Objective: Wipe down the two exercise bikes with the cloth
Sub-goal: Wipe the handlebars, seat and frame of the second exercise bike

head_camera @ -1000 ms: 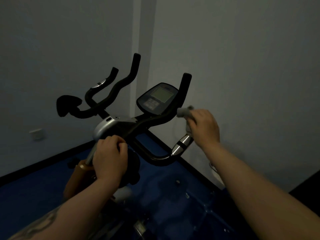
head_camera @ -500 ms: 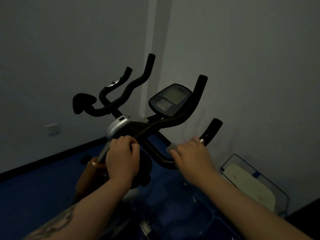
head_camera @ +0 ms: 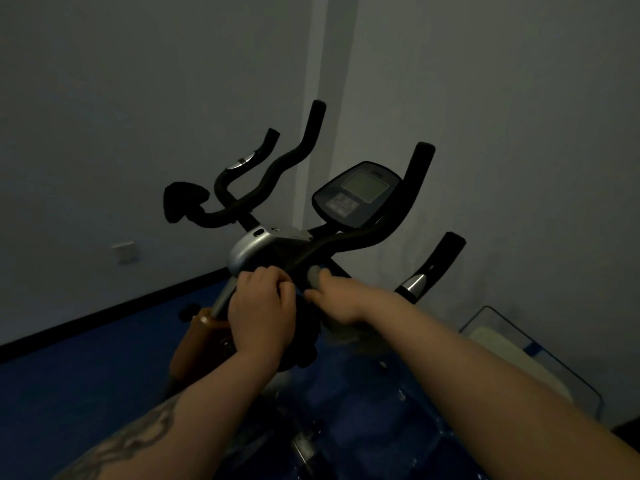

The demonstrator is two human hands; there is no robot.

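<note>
An exercise bike (head_camera: 263, 247) with black handlebars (head_camera: 363, 237), a silver stem cover and a console screen (head_camera: 356, 194) stands in a dim corner. My left hand (head_camera: 259, 306) grips the bar just below the silver cover. My right hand (head_camera: 337, 299) holds a grey cloth (head_camera: 314, 274) against the lower black handlebar beside my left hand. Only a small bunch of the cloth shows above my fingers. The right grip with its silver band (head_camera: 414, 284) is free.
A clear plastic bin (head_camera: 533, 362) with a white lid stands on the blue floor (head_camera: 86, 375) at the right wall. Grey walls close in behind and to the right of the bike. A wall socket (head_camera: 124, 251) sits low at the left.
My right hand has slid the cloth from the right handlebar down and inward along the bar to the centre, next to my left hand. My left hand has kept its grip.
</note>
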